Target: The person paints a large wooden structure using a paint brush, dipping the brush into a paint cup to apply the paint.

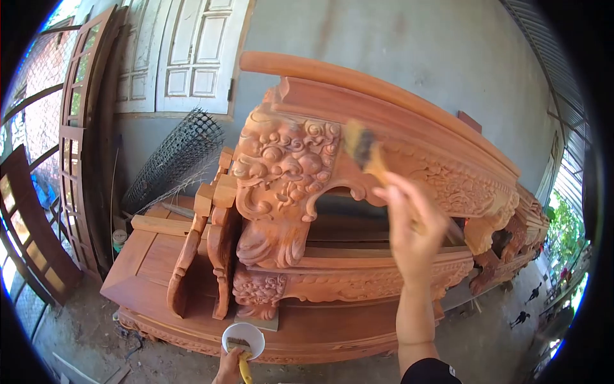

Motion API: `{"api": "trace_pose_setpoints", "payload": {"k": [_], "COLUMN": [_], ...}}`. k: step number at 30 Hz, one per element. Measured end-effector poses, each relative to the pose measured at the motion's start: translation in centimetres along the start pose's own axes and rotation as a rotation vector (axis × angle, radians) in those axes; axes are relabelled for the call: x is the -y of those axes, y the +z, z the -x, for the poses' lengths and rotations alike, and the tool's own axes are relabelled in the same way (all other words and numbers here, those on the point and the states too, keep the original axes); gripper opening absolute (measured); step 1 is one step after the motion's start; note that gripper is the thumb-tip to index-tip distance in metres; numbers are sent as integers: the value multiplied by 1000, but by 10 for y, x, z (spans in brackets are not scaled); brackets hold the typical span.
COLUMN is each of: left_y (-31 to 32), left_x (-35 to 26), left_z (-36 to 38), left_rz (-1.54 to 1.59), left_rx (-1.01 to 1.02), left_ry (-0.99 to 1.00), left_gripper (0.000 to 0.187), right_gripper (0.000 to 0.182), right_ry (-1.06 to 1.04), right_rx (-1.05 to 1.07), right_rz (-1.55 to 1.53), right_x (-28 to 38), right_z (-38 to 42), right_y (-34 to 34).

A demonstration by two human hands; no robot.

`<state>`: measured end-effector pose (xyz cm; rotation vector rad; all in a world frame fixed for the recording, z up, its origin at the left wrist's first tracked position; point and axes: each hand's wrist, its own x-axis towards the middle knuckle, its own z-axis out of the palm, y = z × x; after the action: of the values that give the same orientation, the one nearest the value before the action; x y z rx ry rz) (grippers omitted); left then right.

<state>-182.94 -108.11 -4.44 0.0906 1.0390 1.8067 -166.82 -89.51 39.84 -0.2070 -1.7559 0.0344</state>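
Observation:
My right hand (pixel 416 224) is closed round the handle of a wide brush (pixel 366 152), whose blurred bristles are at the upper part of a carved reddish wooden piece (pixel 288 153), just right of its carved corner. Low in the view, my left hand (pixel 229 366) holds a white cup (pixel 254 338) together with a second brush (pixel 243 358) with a yellow handle. That brush's bristles rest inside the cup's opening. Both hands are partly seen, and the left fingers are mostly hidden by the cup.
Loose curved wooden parts (pixel 185 269) stand left of the carved piece on a wooden platform (pixel 134 256). A roll of black mesh (pixel 176 157) leans on the wall below white shutters (pixel 195 57). Wooden door frames (pixel 73 141) stand at the far left. More carved furniture (pixel 521 224) is at the right.

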Motion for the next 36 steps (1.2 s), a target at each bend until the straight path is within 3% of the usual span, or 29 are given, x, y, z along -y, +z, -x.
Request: {"api": "trace_pose_setpoints", "payload": {"k": [2, 7, 11, 13, 17, 21, 24, 26, 27, 30, 32, 36], "left_y": [-1, 4, 12, 24, 19, 8, 7, 9, 14, 10, 4, 5], "left_x": [12, 24, 25, 14, 18, 24, 18, 12, 7, 14, 20, 17], "left_z": [-10, -20, -22, -14, -21, -24, -17, -14, -8, -15, -18, -14], "left_rz": [81, 23, 23, 26, 75, 75, 25, 21, 4, 1, 31, 9], "left_rx": [-74, -41, -19, -12, -37, -5, -40, -18, -17, -47, 4, -91], "left_ry": [-27, -36, -38, -44, -25, 74, 2, -23, -32, -14, 31, -9], "left_gripper": [29, 31, 29, 29, 27, 27, 28, 29, 28, 25, 23, 18], "right_gripper": [17, 25, 17, 15, 26, 26, 26, 26, 26, 26, 25, 24], "right_ry": [-280, -575, -498, -167, 132, 181, 123, 107, 108, 244, 335, 294], "right_rx": [73, 122, 230, 313, 363, 430, 452, 501, 491, 583, 646, 637], "right_rz": [159, 99, -115, -225, -231, -68, -132, -454, -456, -507, -382, -40], "right_x": [-2, 18, 16, 15, 3, 5, 14, 19, 15, 2, -14, -14], "right_z": [-5, -23, -53, -75, -103, -125, -140, -147, -150, -155, -159, -144], "right_y": [24, 41, 62, 54, 5, -22, -5, 19, 27, 37, 16, -43]}}
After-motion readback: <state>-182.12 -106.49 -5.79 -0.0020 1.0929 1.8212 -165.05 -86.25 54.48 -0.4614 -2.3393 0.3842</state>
